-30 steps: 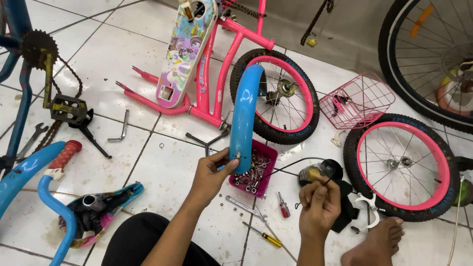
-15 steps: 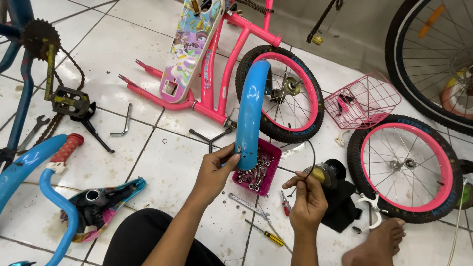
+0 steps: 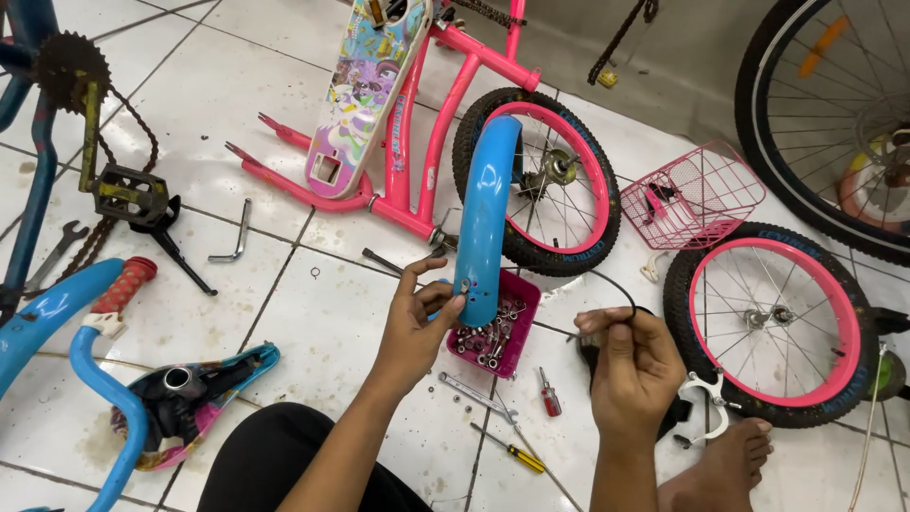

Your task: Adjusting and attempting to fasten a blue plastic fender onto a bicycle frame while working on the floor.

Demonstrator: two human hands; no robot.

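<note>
My left hand (image 3: 417, 327) grips the lower end of a curved blue bicycle fender (image 3: 485, 213) and holds it upright over a small pink tray (image 3: 521, 318) of bolts and nuts. To the right, my right hand (image 3: 630, 365) is closed around a thin black cable (image 3: 616, 289) that loops up from the fingers; a dark part under the hand is mostly hidden. A pink-rimmed wheel (image 3: 540, 180) stands right behind the fender, attached to a pink child's bicycle frame (image 3: 417, 142).
A second pink-rimmed wheel (image 3: 768, 322) and a pink wire basket (image 3: 697, 199) lie to the right. Screwdrivers (image 3: 548, 393) and a wrench (image 3: 474, 393) rest on the white tiles near my bare foot (image 3: 720, 469). At left are a blue bicycle frame (image 3: 57, 303), a saddle (image 3: 190, 398), a pedal crank (image 3: 123, 190).
My right hand has turned palm-down and closed over the cable and the dark part. The left hand keeps hold of the fender, which stays nearly where it was.
</note>
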